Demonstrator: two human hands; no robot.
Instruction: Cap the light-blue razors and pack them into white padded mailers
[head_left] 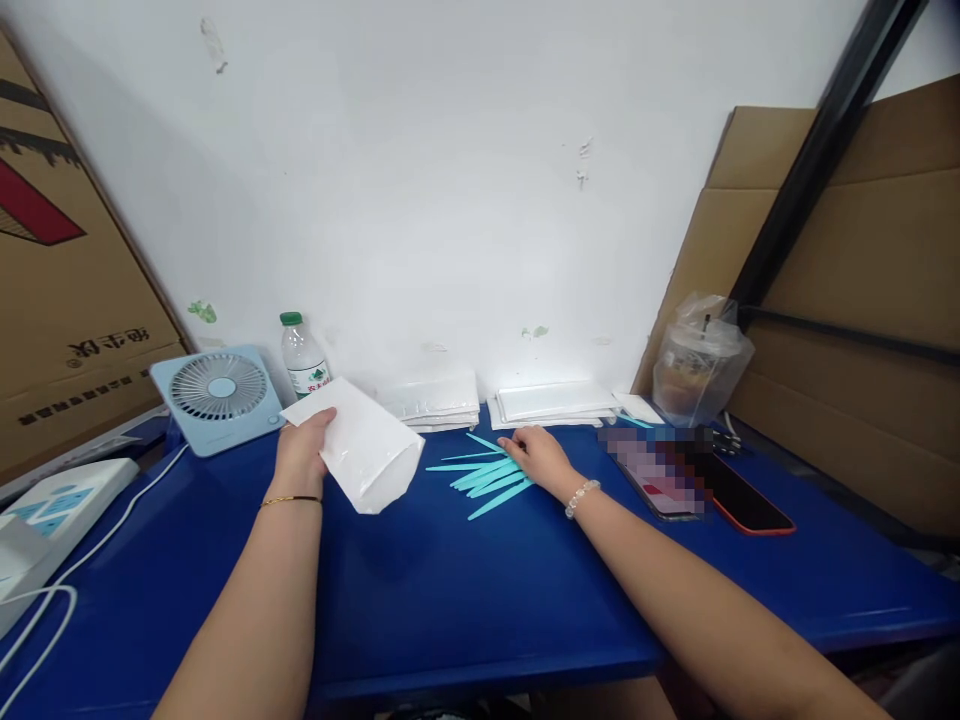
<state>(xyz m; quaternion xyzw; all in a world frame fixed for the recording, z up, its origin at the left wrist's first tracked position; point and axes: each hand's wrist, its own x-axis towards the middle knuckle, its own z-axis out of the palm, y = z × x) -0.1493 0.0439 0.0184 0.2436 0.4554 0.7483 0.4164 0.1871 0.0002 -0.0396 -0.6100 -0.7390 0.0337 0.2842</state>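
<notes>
A white plastic pouch (pixel 367 440) is held up above the table by my left hand (pixel 304 445), closed on its left edge. The pouch tilts down to the right, and its lower right end gapes somewhat. On the table, several slim turquoise plastic sticks (pixel 484 480) with pointed ends lie fanned out. My right hand (pixel 538 458) rests over their right ends with its fingers curled onto them; how many it grips is hidden under the hand.
Against the wall stand two stacks of flat white pouches, a left stack (pixel 439 400) and a right stack (pixel 555 402). A blue fan (pixel 221 400), a water bottle (pixel 300 355) and a power strip (pixel 67 520) are at left. Two phones, one red-edged phone (pixel 750 500), and a bagged drink cup (pixel 694 370) lie right.
</notes>
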